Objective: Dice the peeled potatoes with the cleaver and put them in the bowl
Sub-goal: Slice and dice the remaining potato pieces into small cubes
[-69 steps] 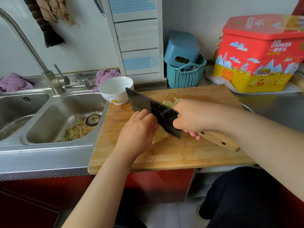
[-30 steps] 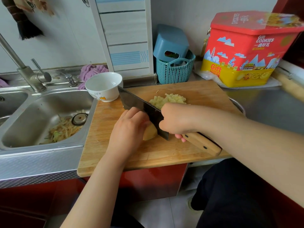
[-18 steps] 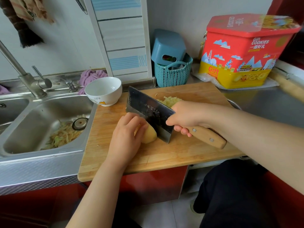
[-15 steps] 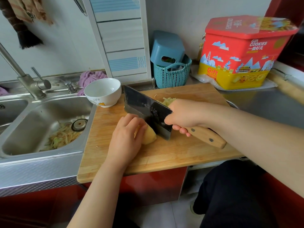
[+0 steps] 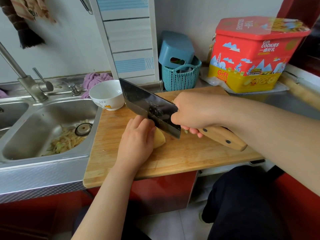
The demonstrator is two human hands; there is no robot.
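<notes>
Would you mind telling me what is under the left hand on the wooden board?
A peeled yellow potato piece pokes out beneath the left hand; the hand covers the rest. The dark cleaver stands beside it.

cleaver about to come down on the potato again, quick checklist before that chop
1. Right hand grips the cleaver at the handle top: ok.
2. Left hand pins the potato on the cutting board: ok.
3. Left fingertips curled back from the edge: cannot tell, the blade hides them and sits very close.
4. Blade lifted above the potato, tilted tip-up: ok.
5. White bowl on the board's far left corner, within reach: ok.
6. Board steady: cannot tell; its near edge overhangs the counter.
</notes>
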